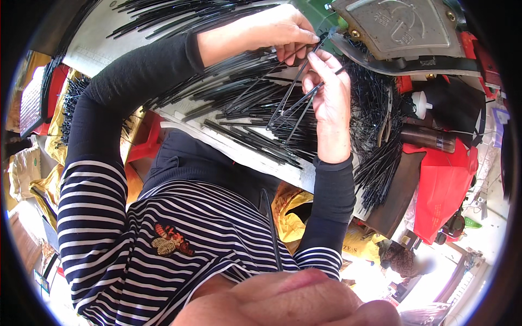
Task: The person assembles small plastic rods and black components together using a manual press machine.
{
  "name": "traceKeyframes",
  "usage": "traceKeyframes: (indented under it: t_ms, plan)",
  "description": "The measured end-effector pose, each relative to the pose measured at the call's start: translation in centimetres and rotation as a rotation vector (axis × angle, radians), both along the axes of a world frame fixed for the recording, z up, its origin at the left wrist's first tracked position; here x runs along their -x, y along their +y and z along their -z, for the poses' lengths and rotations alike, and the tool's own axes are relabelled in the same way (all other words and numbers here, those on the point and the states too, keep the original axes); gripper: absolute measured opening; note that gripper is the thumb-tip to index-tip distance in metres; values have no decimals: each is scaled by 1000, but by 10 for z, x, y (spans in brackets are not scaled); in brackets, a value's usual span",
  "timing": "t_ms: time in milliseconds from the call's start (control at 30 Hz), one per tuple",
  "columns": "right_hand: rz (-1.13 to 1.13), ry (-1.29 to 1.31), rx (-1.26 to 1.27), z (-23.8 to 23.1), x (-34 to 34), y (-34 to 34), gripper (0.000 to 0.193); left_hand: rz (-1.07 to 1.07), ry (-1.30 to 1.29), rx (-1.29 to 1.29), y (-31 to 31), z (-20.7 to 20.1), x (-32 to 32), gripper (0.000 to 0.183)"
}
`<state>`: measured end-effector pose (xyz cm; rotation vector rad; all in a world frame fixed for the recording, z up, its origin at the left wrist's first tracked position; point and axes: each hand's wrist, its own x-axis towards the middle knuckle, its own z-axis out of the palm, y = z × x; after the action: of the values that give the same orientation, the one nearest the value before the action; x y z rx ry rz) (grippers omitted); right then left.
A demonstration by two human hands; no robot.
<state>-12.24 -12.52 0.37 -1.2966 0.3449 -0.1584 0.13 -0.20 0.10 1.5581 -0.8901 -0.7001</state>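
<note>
With fingertips pinched together, my left hand (288, 35) grips the end of a thin black umbrella rib just in front of the machine head. My right hand (329, 89), close beside it on the right, has thumb and fingers closed around several jointed black umbrella ribs (291, 111), which slant down to the left over the table. The fingertips of both hands nearly meet at the rib ends by the machine's small working point (331, 33). Exactly where the rib ends sit there is too small to make out. Loose black ribs (244, 100) lie in piles below the hands.
A grey metal machine (397, 27) with an embossed umbrella emblem stands at the far right. A dense heap of black ribs (375, 103) lies under it. More ribs (174, 16) spread over the white table's (98, 49) far side. A red bag (443, 185) hangs at right.
</note>
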Motion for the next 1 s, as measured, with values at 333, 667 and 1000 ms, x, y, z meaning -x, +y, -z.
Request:
traceKeyframes:
  t_ms: [333,667,1000]
  plan:
    - [41,-12,-65,1,-2,5,16,9,-13,0,6,-16,2,29]
    - [60,-10,-122,1,-5,10,14,34,-85,-31,3,-2,-7,36]
    - [82,46,-57,0,6,0,24,-114,-554,78,19,-27,16,31]
